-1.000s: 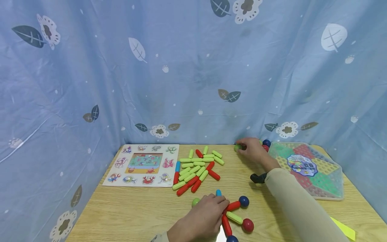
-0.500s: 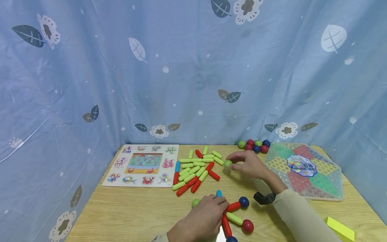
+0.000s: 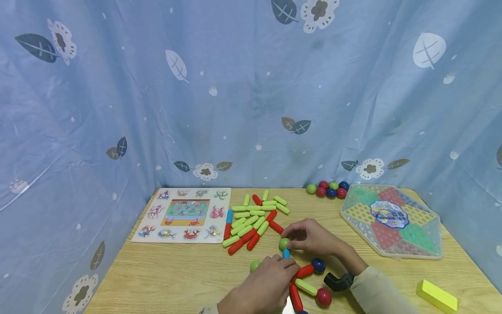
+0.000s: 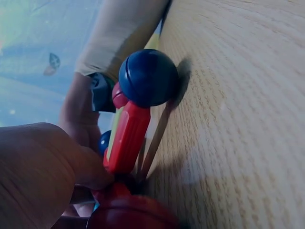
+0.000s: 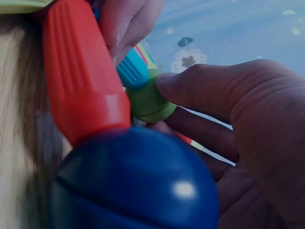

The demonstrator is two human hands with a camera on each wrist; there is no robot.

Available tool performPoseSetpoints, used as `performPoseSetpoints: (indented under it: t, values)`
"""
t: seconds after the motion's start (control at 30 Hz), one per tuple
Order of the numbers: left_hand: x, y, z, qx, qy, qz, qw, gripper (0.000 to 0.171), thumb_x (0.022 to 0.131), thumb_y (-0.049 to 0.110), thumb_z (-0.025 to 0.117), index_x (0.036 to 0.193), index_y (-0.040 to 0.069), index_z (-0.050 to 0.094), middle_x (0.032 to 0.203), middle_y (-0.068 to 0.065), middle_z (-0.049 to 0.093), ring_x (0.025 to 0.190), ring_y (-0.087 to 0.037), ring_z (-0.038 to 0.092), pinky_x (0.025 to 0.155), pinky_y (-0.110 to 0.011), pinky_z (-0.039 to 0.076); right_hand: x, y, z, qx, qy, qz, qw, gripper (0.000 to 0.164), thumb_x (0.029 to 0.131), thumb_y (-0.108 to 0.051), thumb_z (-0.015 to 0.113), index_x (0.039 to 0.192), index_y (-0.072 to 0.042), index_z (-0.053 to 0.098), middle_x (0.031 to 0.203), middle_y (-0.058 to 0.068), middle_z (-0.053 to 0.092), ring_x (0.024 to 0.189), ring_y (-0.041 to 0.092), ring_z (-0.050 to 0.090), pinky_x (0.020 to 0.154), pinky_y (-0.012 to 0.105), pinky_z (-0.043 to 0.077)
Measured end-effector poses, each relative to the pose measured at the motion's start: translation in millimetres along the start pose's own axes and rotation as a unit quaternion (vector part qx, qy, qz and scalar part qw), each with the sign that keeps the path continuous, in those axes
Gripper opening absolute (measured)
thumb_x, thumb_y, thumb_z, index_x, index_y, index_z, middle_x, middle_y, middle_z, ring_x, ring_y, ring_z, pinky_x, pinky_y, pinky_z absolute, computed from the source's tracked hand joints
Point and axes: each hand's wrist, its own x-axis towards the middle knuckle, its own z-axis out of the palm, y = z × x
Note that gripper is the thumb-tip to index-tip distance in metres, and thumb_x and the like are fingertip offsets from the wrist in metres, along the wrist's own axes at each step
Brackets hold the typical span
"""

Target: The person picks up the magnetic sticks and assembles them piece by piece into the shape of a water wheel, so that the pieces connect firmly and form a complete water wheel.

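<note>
My left hand (image 3: 260, 283) grips the middle of a toy made of magnetic-looking rods and balls, and hides its centre. Out of it stick a red rod (image 3: 305, 271) with a dark blue ball (image 3: 318, 265), a yellow-green rod (image 3: 306, 287) with a red ball (image 3: 323, 297), another red rod (image 4: 127, 138) ending in a blue ball (image 4: 148, 77), and a light blue rod (image 5: 133, 69). Between thumb and fingers my right hand (image 3: 313, 237) pinches a green ball (image 5: 150, 100) at the light blue rod's tip; they appear to touch. A second green ball (image 3: 255, 265) shows left of my left hand.
Loose yellow-green and red rods (image 3: 251, 222) lie behind the hands. Several balls (image 3: 327, 190) cluster by the curtain. A picture puzzle board (image 3: 182, 215) lies left; a clear-lidded box (image 3: 392, 220) and a yellow block (image 3: 437, 296) lie right.
My right hand has brought the green ball from the cluster at the back, toward me and left, to the light blue rod's end. The left hand has kept its grip almost unmoved.
</note>
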Motion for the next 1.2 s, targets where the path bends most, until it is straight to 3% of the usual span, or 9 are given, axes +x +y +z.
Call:
performPoseSetpoints:
  t: [0.13,0.23,0.37,0.5,0.63,0.77,0.97,1.1,1.2]
  values:
    - [-1.6,-2.0,-0.5,-0.012,0.011,0.011,0.9998,0.042,0.106,0.029,0.072,0.147,0.023,0.066,0.145,0.011,0.067,0.124,-0.012,0.065,0.107,-0.035,0.056,-0.5,4.2,0.8,0.006,0.001,-0.002,1.000,0.023,0.103,-0.015,0.078,0.126,-0.011,0.080,0.117,0.002,0.081,0.105,0.012,0.075,0.092,0.025,0.061]
    - [-4.5,-6.5,-3.9,-0.027,0.033,0.020,0.9989,0.042,0.107,0.028,0.070,0.149,0.023,0.065,0.147,0.008,0.066,0.123,-0.013,0.066,0.102,-0.034,0.057,-4.7,7.7,-0.9,-0.005,0.029,0.005,1.000,0.022,0.105,-0.019,0.075,0.126,-0.012,0.080,0.118,0.001,0.081,0.107,0.010,0.075,0.095,0.024,0.060]
    - [-10.5,-19.8,-14.2,-0.060,0.063,0.009,0.9962,0.044,0.105,0.026,0.073,0.149,0.021,0.067,0.147,0.005,0.067,0.130,-0.014,0.066,0.108,-0.036,0.057,-18.8,9.8,-6.3,-0.003,0.067,0.023,0.997,0.016,0.107,-0.021,0.073,0.118,-0.012,0.081,0.113,0.002,0.081,0.101,0.007,0.074,0.091,0.023,0.059]
    - [-18.6,-39.2,-25.0,-0.088,0.066,-0.020,0.9937,0.039,0.100,0.020,0.078,0.139,0.020,0.074,0.137,0.007,0.072,0.129,-0.012,0.066,0.112,-0.035,0.055,-38.9,8.8,-8.9,0.030,0.039,0.022,0.999,0.015,0.107,-0.017,0.072,0.116,-0.008,0.080,0.110,0.009,0.081,0.098,0.008,0.073,0.089,0.024,0.060]
    - [-24.3,-51.7,-25.9,-0.108,0.035,-0.037,0.9928,0.032,0.095,0.019,0.084,0.127,0.022,0.079,0.121,0.011,0.074,0.113,-0.006,0.064,0.105,-0.031,0.055,-58.2,3.8,-3.0,0.047,0.007,0.011,0.999,0.018,0.105,-0.015,0.074,0.121,-0.009,0.080,0.115,0.009,0.081,0.105,0.012,0.074,0.095,0.023,0.058]
    - [-22.7,-52.2,-19.2,-0.129,0.018,-0.029,0.9911,0.025,0.095,0.019,0.085,0.119,0.022,0.080,0.104,0.016,0.070,0.095,0.000,0.058,0.092,-0.022,0.055,-69.6,-1.2,6.7,0.045,-0.004,0.005,0.999,0.024,0.101,-0.017,0.079,0.125,-0.014,0.080,0.118,0.003,0.081,0.109,0.015,0.073,0.099,0.022,0.055]
    - [-16.2,-49.9,-6.9,-0.161,0.035,-0.008,0.9862,0.015,0.099,0.018,0.082,0.114,0.020,0.081,0.094,0.018,0.066,0.084,0.003,0.056,0.081,-0.015,0.051,-74.8,-0.2,12.8,0.026,-0.002,-0.014,1.000,0.023,0.099,-0.018,0.082,0.121,-0.018,0.082,0.115,-0.003,0.081,0.106,0.010,0.072,0.097,0.023,0.054]
    - [-18.2,-59.3,3.1,-0.219,0.070,0.011,0.9732,0.018,0.099,0.022,0.083,0.117,0.022,0.082,0.099,0.021,0.070,0.089,0.005,0.059,0.084,-0.016,0.053,-77.1,5.7,11.3,0.010,0.011,-0.013,1.000,0.022,0.098,-0.016,0.082,0.119,-0.022,0.082,0.113,-0.005,0.081,0.104,0.011,0.072,0.097,0.023,0.054]
    - [-26.0,-74.3,8.1,-0.294,0.110,0.022,0.9492,0.020,0.100,0.023,0.082,0.120,0.020,0.081,0.106,0.016,0.076,0.095,0.002,0.064,0.089,-0.021,0.057,-78.3,9.6,9.3,0.008,0.014,-0.002,1.000,0.022,0.098,-0.016,0.082,0.119,-0.023,0.082,0.114,-0.006,0.081,0.105,0.013,0.072,0.097,0.023,0.053]
